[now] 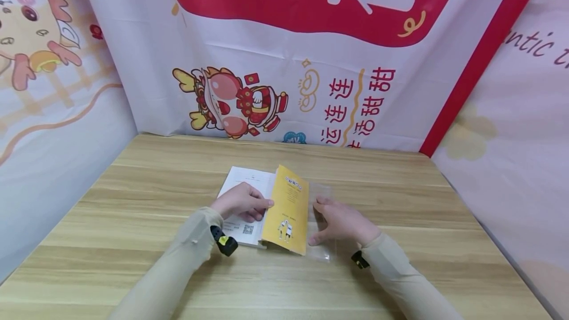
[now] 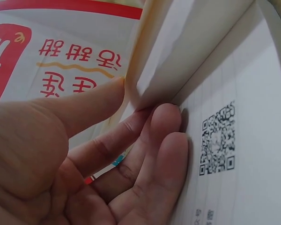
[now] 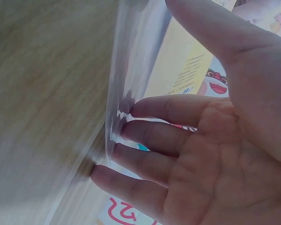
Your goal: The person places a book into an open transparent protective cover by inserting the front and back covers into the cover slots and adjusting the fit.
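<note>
A book lies open on the wooden table, its white page (image 1: 235, 181) with a printed QR code (image 2: 218, 138) to the left. Its yellow cover (image 1: 291, 201), with small printed figures, is raised at the middle. My left hand (image 1: 243, 202) pinches the edge of this cover between thumb and fingers, the fingertips close against the white page. A clear plastic sleeve (image 1: 326, 256) extends from the cover's right side. On that sleeve my right hand (image 1: 344, 221) rests its fingertips, fingers nearly straight and spread, as the right wrist view shows.
The wooden tabletop (image 1: 133, 211) surrounds the book. A white and red printed cloth (image 1: 275, 48) hangs along the back edge of the table, and patterned cloths (image 1: 53, 112) stand at both sides. A small black device is strapped to each wrist.
</note>
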`<state>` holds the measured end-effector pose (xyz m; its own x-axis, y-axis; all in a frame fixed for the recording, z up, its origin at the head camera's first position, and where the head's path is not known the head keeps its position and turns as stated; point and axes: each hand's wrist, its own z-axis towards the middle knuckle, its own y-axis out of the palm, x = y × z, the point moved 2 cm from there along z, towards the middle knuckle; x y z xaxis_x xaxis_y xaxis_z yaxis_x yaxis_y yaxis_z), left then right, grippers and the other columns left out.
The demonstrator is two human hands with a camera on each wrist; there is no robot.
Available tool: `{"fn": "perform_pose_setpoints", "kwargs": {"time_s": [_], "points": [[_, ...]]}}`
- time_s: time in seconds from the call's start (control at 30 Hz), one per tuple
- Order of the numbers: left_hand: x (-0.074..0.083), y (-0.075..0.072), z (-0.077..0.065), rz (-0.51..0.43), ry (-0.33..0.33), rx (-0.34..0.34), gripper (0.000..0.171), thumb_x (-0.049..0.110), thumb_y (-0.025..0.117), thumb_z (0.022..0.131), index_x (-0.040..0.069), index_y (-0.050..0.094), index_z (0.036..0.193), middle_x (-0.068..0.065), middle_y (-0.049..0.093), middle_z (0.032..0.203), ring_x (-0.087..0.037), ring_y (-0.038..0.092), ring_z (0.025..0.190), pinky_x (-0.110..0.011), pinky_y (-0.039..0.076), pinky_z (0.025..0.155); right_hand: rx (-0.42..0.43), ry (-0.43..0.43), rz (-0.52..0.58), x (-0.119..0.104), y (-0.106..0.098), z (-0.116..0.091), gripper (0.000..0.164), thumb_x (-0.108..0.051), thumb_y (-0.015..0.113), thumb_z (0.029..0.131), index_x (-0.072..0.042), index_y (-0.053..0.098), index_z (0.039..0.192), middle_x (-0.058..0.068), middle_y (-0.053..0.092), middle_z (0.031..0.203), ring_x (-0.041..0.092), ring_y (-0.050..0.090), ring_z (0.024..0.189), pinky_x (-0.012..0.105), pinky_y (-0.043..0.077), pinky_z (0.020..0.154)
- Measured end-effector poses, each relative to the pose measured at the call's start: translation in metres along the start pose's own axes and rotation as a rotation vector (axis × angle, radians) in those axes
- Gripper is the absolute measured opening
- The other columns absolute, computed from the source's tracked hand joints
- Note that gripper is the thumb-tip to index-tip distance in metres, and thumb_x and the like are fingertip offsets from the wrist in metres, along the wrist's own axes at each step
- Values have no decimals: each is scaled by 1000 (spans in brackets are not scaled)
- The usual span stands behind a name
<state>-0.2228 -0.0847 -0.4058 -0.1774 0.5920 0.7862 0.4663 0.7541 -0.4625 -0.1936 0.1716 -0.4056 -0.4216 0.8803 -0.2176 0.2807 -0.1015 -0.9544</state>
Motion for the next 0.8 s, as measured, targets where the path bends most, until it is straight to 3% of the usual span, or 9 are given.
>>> {"fn": "perform_pose_setpoints", "kwargs": {"time_s": [0.8], "points": [[-1,2,1,19,-1,27,28,39,70,84,11,71,88,-6,66,77,-17,61,65,-27,52,62,-6,-7,15,1,-2,-1,104,-64,74,63,-4,42,142,15,31,149,32,31,136,45,28,106]]}}
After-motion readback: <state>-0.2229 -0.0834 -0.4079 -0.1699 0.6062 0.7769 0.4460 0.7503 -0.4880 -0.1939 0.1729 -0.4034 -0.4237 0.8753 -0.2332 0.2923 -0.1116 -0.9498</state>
